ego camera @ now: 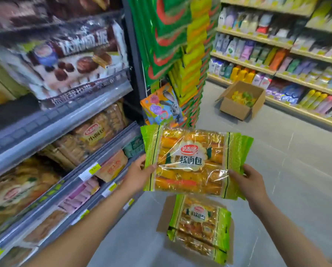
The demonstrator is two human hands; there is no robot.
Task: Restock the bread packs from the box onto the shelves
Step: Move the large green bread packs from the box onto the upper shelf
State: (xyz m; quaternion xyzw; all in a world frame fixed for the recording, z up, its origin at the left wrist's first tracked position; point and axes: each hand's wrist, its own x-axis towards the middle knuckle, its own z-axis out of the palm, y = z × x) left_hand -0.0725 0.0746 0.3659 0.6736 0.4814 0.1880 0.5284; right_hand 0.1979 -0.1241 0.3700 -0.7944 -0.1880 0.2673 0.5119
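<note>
I hold a green-edged bread pack (pixel 194 162) flat in front of me, its clear middle showing golden rolls and a red logo. My left hand (pixel 140 174) grips its left edge and my right hand (pixel 248 180) grips its right edge. Below it on the floor sits the cardboard box (pixel 162 218) with more of the same bread packs (pixel 199 226) stacked inside. The shelves (pixel 61 120) stand to my left, with bread and cake packs on several levels.
A hanging rack of green and yellow snack bags (pixel 176 54) rises just beyond the pack. A second open cardboard box (pixel 240 101) sits on the grey floor by the far shelves of bottles (pixel 276 54) at the right.
</note>
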